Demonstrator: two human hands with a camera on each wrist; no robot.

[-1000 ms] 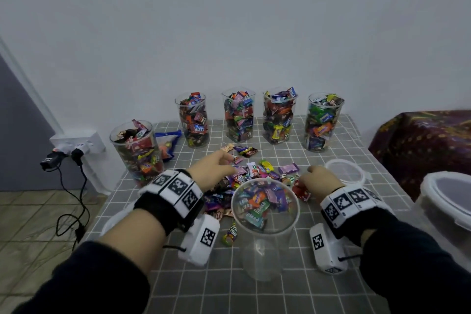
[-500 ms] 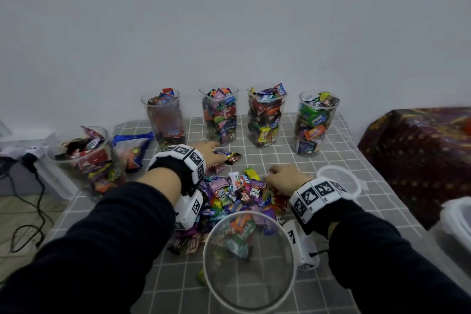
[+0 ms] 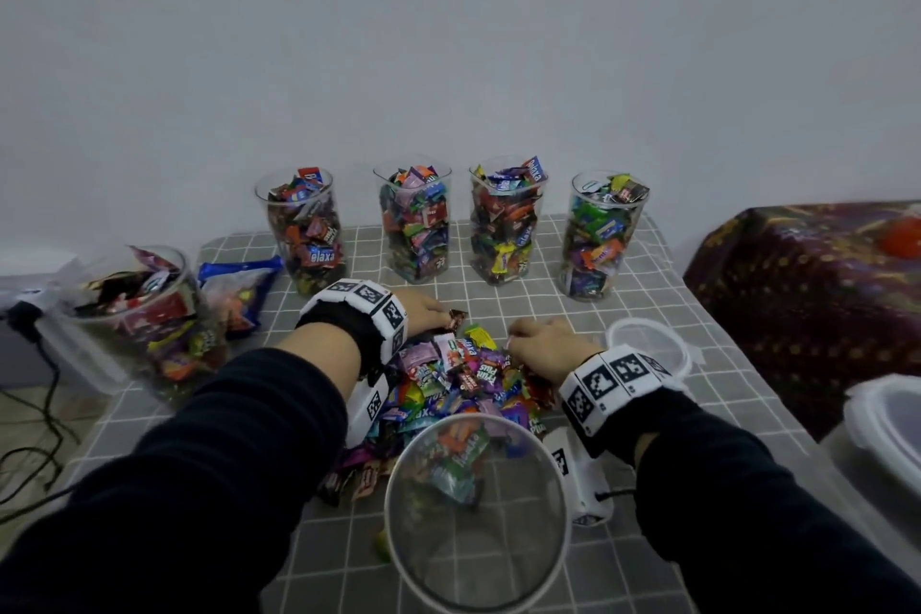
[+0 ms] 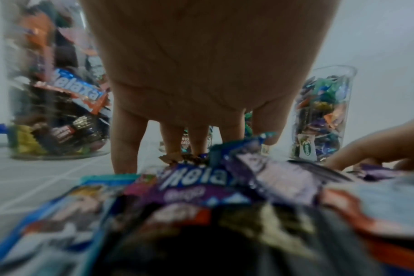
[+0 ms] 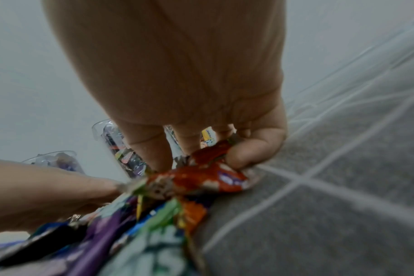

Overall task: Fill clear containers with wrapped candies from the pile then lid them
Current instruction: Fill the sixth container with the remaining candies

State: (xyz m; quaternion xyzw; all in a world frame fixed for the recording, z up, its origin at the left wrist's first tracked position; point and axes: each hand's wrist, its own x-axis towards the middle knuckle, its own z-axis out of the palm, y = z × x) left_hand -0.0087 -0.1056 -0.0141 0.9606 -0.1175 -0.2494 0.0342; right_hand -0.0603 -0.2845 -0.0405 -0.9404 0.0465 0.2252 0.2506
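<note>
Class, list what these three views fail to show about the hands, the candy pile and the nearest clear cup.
- Left hand fingertips: head view, buried behind the colourful wrapped candy pile; left wrist view blurred.
- Right hand grip: fingers curl on a red wrapper, contents unreadable through blur.
- Nearest clear plastic cup: its base is cut off by the bottom edge of the head view.

Plain pale grey wall point(image 3: 448, 40) fills the whole back, no windows, light's flat and a bit dim. The worktop point(image 3: 663, 314) is pushed up against it, covered in a grey cloth with a white grid. Off to the right there's some furniture under a dark maroon patterned cover point(image 3: 807, 294). Left side you can see beige tiled floor point(image 3: 30, 419) with black cables point(image 3: 35, 454) trailing across it, and a white power strip point(image 3: 35, 272), pretty blurry.
</note>
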